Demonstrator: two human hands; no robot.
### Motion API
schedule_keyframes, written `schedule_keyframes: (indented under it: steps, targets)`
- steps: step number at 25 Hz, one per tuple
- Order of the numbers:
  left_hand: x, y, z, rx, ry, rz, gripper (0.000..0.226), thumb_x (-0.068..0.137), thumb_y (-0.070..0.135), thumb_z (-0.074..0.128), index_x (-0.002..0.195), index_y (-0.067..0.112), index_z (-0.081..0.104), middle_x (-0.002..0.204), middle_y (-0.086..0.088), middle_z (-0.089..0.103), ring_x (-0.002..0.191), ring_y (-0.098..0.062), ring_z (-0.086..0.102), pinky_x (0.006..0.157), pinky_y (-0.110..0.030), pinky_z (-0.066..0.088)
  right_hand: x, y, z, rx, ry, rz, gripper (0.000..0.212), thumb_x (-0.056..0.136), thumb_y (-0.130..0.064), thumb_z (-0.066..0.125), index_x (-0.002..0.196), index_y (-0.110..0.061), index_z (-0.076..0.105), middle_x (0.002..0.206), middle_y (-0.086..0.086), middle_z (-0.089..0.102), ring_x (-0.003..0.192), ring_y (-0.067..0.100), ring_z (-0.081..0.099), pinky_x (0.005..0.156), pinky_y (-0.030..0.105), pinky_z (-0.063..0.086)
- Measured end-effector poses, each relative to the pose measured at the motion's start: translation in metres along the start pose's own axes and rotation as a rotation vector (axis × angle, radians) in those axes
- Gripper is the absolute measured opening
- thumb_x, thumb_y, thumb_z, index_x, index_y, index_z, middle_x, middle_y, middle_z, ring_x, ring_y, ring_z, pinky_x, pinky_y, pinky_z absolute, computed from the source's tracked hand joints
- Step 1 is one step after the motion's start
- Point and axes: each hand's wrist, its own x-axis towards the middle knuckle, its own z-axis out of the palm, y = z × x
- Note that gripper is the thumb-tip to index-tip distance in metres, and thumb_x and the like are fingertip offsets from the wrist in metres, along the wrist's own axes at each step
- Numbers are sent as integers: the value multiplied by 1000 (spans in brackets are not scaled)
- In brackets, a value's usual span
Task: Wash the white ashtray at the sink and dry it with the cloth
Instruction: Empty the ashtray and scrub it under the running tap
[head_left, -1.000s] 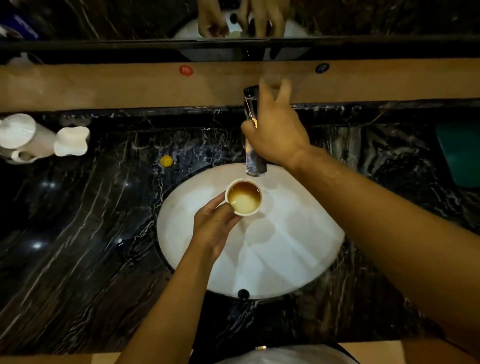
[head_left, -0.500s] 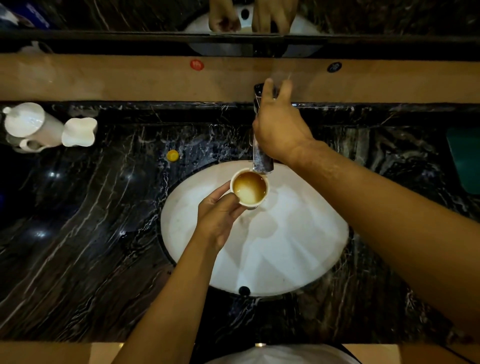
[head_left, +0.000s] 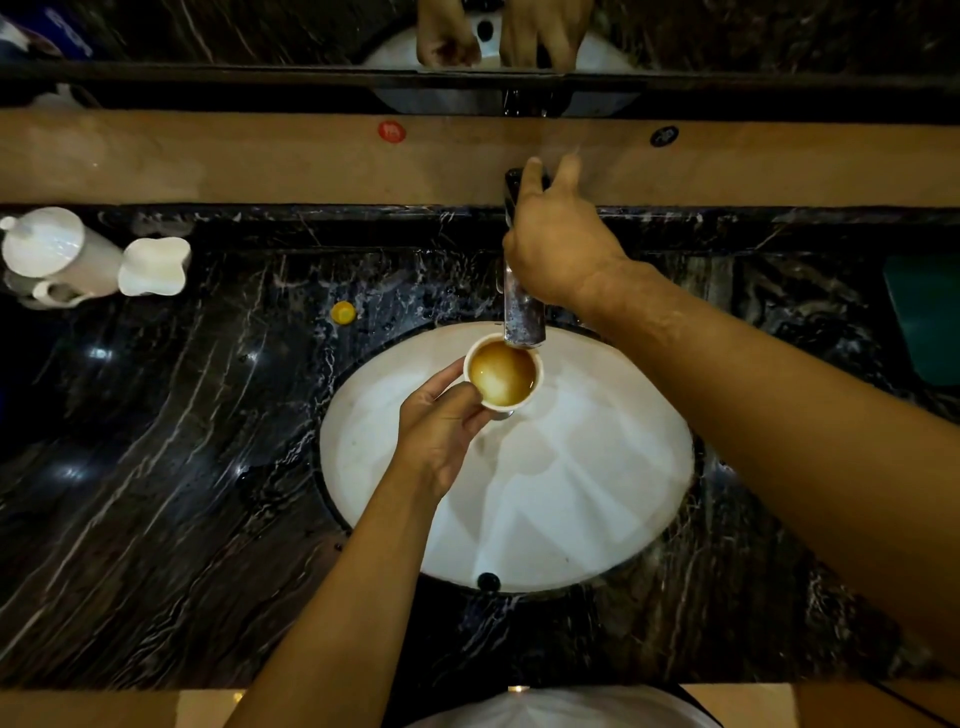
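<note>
The white ashtray (head_left: 503, 370) is a small round cup-like dish holding brownish water. My left hand (head_left: 439, 428) grips its near-left side and holds it over the white sink basin (head_left: 597, 509), right under the spout of the chrome tap (head_left: 523, 312). My right hand (head_left: 558, 244) rests on top of the tap, fingers curled over its lever at the back. No cloth is in view.
Black marble counter (head_left: 156, 493) surrounds the basin. A white lidded jug (head_left: 52, 254) and a white pitcher (head_left: 156, 266) stand at the far left. A small yellow cap (head_left: 343, 312) lies left of the tap. A teal object (head_left: 930, 317) sits at the right edge. A mirror runs along the back.
My left hand has lifted the ashtray up and back until it sits directly under the spout. My right hand stays on the tap lever.
</note>
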Motion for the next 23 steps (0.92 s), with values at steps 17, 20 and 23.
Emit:
schedule_keyframes:
  steps: [17, 20, 23]
  targets:
    - [-1, 7, 8, 14, -14, 11, 37, 88, -7, 68, 123, 6, 68, 96, -12, 80, 82, -28, 79, 66, -34, 63, 8, -4, -7, -68, -6, 17, 68, 99, -9, 54, 154, 4, 18, 154, 28, 16, 105, 46, 62, 77, 34, 41]
    - [-2, 8, 10, 31, -25, 17, 33, 87, -6, 69, 117, 7, 71, 95, -12, 81, 82, -27, 78, 68, -35, 64, 9, -5, -8, -88, -19, 12, 69, 99, -10, 54, 155, 5, 17, 155, 28, 16, 106, 45, 62, 77, 33, 41]
    - [-3, 7, 11, 38, -27, 22, 29, 88, -8, 66, 111, 9, 73, 92, -11, 81, 80, -26, 78, 69, -35, 64, 7, -3, -9, -42, -11, -16, 68, 101, -19, 53, 155, 3, 18, 155, 26, 17, 109, 43, 61, 82, 35, 46]
